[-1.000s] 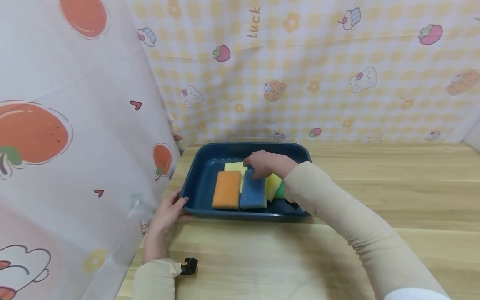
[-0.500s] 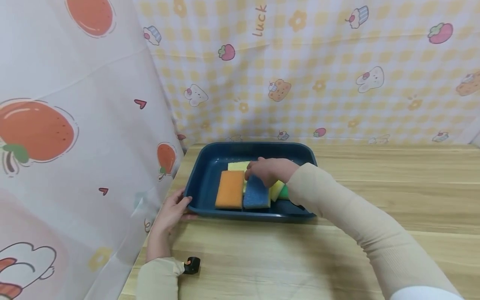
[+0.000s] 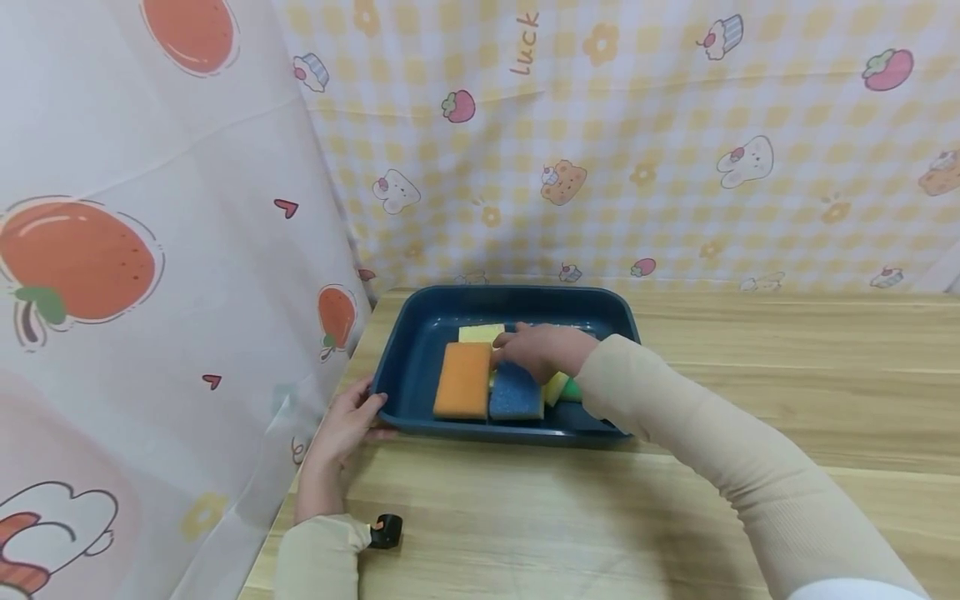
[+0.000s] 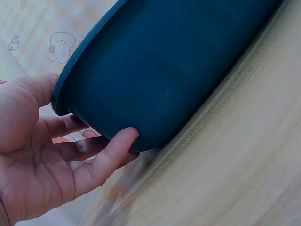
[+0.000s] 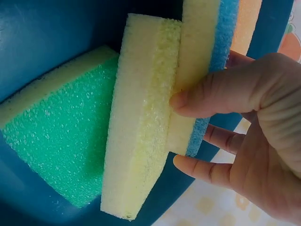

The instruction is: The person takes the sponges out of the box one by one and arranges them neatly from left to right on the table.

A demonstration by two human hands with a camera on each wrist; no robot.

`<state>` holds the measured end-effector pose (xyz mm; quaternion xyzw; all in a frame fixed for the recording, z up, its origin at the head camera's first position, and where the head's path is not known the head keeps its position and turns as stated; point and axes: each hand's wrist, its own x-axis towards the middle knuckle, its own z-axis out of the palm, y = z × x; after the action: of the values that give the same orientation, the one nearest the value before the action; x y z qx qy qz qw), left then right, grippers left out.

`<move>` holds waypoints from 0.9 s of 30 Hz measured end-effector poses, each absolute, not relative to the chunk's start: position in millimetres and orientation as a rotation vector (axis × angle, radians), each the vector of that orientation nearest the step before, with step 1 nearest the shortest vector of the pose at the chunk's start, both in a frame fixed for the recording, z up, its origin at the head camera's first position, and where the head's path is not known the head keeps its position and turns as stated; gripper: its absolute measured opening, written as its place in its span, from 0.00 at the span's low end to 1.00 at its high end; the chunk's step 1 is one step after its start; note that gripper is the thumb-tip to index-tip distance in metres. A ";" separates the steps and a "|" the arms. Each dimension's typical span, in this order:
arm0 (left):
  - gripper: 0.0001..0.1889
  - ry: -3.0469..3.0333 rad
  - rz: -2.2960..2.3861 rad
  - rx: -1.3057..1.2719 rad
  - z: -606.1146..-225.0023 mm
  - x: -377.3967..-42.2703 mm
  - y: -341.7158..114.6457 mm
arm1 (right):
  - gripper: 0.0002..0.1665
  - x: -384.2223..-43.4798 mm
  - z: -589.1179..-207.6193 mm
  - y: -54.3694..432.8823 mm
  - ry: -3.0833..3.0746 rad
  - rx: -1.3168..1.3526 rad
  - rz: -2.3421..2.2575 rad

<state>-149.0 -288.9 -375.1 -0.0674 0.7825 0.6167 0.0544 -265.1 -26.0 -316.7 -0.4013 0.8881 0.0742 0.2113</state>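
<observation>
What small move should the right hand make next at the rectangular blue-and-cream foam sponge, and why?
I would have the right hand firm its grip gently on the blue-and-cream sponge: thumb and fingers seem to straddle it, while the left hand holds the dark blue rectangular tray at its corner.

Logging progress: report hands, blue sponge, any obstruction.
Left hand gripping tray corner. Right hand pinching blue sponge. Yellow sponge close alongside, possibly in the way.
</observation>
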 end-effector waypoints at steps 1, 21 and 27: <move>0.24 2.376 1.873 -0.201 -375.3 -149.0 -288.8 | 0.44 -265.2 -316.4 -25.5 2.466 -1.126 0.203; 0.24 2.363 1.887 -0.222 -378.0 -149.6 -290.2 | 0.40 -247.0 -286.4 -11.2 2.503 -1.304 0.034; 0.23 2.350 1.909 -0.218 -377.7 -150.1 -290.4 | 0.42 -229.5 -275.8 -13.2 2.474 -1.394 -0.032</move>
<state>-150.1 -290.4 -377.7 -0.0718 0.7730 0.6281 0.0532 -229.5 -13.2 -275.8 -0.4852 0.8612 -0.0112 0.1506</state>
